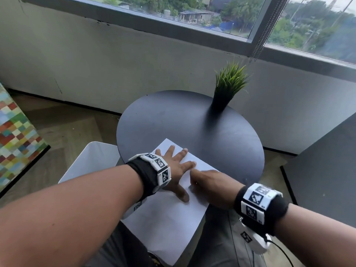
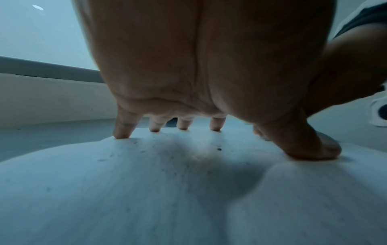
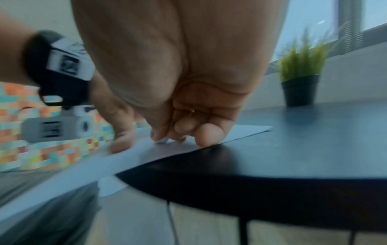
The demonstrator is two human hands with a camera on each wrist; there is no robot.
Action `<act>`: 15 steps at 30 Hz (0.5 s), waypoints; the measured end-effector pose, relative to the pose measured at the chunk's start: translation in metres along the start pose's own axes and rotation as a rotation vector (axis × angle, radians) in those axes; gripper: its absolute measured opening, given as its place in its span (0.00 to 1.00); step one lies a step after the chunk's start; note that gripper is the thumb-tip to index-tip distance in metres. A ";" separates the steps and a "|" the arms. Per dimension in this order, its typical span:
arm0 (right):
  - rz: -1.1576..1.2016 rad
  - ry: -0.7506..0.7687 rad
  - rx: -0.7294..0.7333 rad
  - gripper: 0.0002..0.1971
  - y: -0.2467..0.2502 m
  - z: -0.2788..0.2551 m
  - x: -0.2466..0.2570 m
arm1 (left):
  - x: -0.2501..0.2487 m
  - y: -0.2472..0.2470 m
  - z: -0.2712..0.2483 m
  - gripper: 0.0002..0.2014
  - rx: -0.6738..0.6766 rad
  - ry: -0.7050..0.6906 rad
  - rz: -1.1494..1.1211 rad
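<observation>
At the near edge of a round black table (image 1: pixel 192 122), the person's left hand (image 1: pixel 173 170) lies spread flat on a white sheet of paper (image 1: pixel 169 224). The palm is down, the fingers (image 2: pixel 123 127) are fanned and the thumb is out to the side, pinning the sheet. Just beside it, the right hand (image 1: pixel 210 187) has its fingers bent inward, with the tips bearing down on the sheet near its right edge. Whether it also pinches that edge cannot be told, as the wrist view is blurred. The paper lies skewed, its far part on the table and its near part hanging off the rim over the person's lap.

The work looks like flattening or creasing the sheet. To do it well, the left hand should bear down firmly so the sheet cannot slide. The right fingertips should run with even pressure over the part backed by the table. The overhanging part has nothing under it and would likely buckle if pressed.

Further out, a small green potted plant (image 1: pixel 227 87) stands upright near the far rim, well apart from the paper and not in the way. A white bin-like container (image 1: pixel 90 160) sits on the floor left of the table. A multicoloured checked panel (image 1: pixel 13 135) is at far left and a dark cabinet (image 1: pixel 327 170) at right. A window (image 1: pixel 192 12) with a hanging bead cord (image 1: pixel 264 35) runs along the wall behind. Each wrist wears a black band (image 1: pixel 146 176) with black-and-white markers.
</observation>
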State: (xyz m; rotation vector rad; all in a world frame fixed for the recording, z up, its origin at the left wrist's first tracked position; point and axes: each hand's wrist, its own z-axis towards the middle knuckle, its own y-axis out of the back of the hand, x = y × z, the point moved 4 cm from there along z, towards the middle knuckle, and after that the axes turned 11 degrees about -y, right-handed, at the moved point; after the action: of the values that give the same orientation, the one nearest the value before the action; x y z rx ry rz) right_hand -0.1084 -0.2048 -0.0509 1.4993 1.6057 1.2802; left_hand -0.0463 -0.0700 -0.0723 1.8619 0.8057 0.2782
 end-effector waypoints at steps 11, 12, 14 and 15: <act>0.314 -0.289 -0.151 0.06 0.019 0.012 -0.060 | 0.001 0.024 -0.006 0.57 0.056 -0.005 0.162; 0.320 -0.264 -0.153 0.07 0.018 0.011 -0.055 | 0.000 0.026 -0.005 0.56 0.082 -0.004 0.176; 0.328 -0.236 -0.168 0.07 0.018 0.012 -0.051 | -0.003 0.027 -0.005 0.54 0.135 -0.010 0.174; 0.328 -0.231 -0.169 0.07 0.018 0.013 -0.050 | -0.004 0.027 -0.005 0.52 0.148 -0.019 0.171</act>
State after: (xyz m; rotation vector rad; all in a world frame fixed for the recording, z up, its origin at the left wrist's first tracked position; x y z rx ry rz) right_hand -0.0797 -0.2520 -0.0483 1.7785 1.1091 1.3201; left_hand -0.0413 -0.0755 -0.0455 2.0739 0.6702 0.3154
